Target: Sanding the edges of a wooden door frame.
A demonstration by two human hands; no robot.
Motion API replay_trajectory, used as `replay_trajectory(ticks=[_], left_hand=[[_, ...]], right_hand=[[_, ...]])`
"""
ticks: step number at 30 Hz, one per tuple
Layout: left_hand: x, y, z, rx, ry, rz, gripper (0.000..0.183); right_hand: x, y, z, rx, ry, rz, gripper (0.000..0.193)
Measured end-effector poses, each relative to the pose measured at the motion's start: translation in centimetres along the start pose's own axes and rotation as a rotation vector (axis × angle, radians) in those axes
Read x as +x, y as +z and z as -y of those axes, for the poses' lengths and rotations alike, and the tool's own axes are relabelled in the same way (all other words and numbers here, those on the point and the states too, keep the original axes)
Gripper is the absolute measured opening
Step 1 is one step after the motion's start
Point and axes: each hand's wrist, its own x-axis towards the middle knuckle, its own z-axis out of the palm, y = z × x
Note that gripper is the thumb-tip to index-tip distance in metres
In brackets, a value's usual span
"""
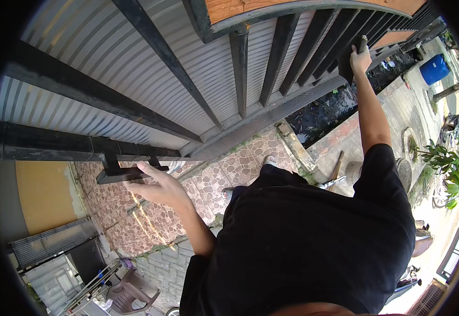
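Note:
My left hand (pixel 161 188) is at a black metal handle (pixel 115 177) on the dark gate. The thumb lies across the bar and the other fingers stretch out along its lower side, so the hand looks open against it. Farther off to the right, my right hand (pixel 361 60) is closed round the grey grip of a dark, flat, blade-like tool (pixel 346 67). This tool hangs beside the gate's black bars (pixel 277 58); its exact kind cannot be made out. Ribbed grey sheeting (pixel 150 84) backs the bars.
A dark drain (pixel 319 118) runs below the gate beside patterned paving (pixel 240 158). A stick (pixel 338 166) lies near my body. A blue barrel (pixel 433 69) and a leafy plant (pixel 450 168) stand to the right. A brown plastic chair (pixel 129 295) is at the lower left.

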Motion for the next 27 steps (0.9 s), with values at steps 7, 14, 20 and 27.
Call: replay_trajectory(ticks=[7,14,20,27], left_hand=[[1.0,-3.1,0.3,-0.082,0.096,0.170,0.045],[4.0,-4.8,2.3,-0.350,0.214,0.396,0.030],[10.7,-4.6,5.4,-0.426,0.532,0.850,0.019],[17.8,-3.8,5.4,-0.365,1.040,1.207,0.017]], right_hand=[[-3.1,-3.1,1.1,-0.120,0.102,-0.028,0.032],[-21.2,-7.6,8.5,0.066,0.224,-0.090,0.035],[-37.6,-11.2,16.6,0.486,0.275,0.197,0.027],[-44.9,-16.5,28.2,0.731,0.379,0.761,0.024]])
